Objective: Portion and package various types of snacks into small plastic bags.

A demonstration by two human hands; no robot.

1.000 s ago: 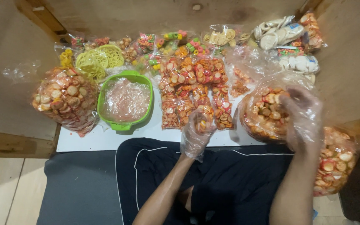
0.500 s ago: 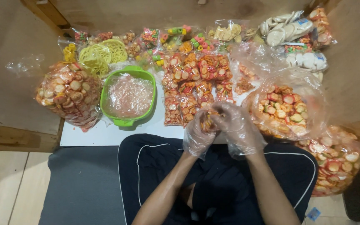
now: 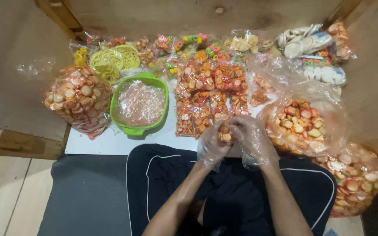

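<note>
- Head view: the left hand [image 3: 212, 146] and right hand [image 3: 251, 140], both in clear plastic gloves, are pressed together, clamped on a small snack packet [image 3: 225, 134] at the white table's [image 3: 110, 144] near edge.
- A green basket [image 3: 121, 89] sits to the left, and an open bag of crackers [image 3: 302, 120] lies just right.

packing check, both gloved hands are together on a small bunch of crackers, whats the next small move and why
Probably set the small cracker packet down at the near end of the packet rows: the left hand and right hand pinch it together at the white board edge, close to those rows.
</note>
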